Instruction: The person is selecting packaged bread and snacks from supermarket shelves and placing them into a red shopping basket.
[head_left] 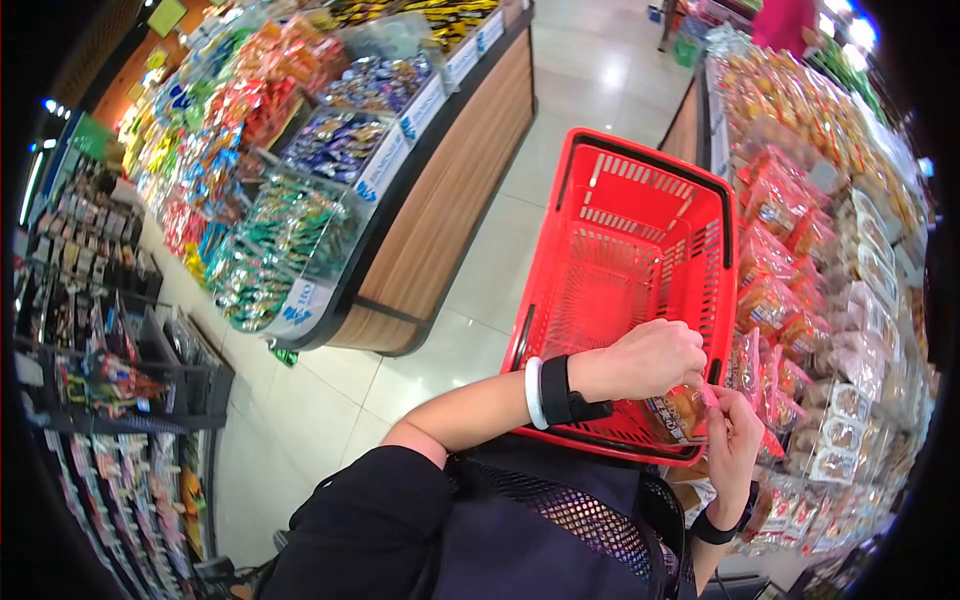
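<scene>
A clear and pink bag of golden-brown pastries (677, 416) hangs over the near end of the red shopping basket (553, 235). My left hand (648, 360) reaches across from the left, its fingers curled closed at the bag's top edge. On the other side my right hand (735, 432) pinches the bag's pink upper corner between thumb and fingers. The two hands are close together. Part of the bag is hidden behind the left hand and wrist. Slotted walls and floor show inside the basket.
Pink bags of pastries (775, 285) and other packaged food (845, 420) fill the right-hand display. A wood-sided candy counter (440, 215) curves along the left. Dark racks (130, 380) stand farther left. A tiled aisle (590, 75) runs ahead, with a person in pink (785, 22) beyond.
</scene>
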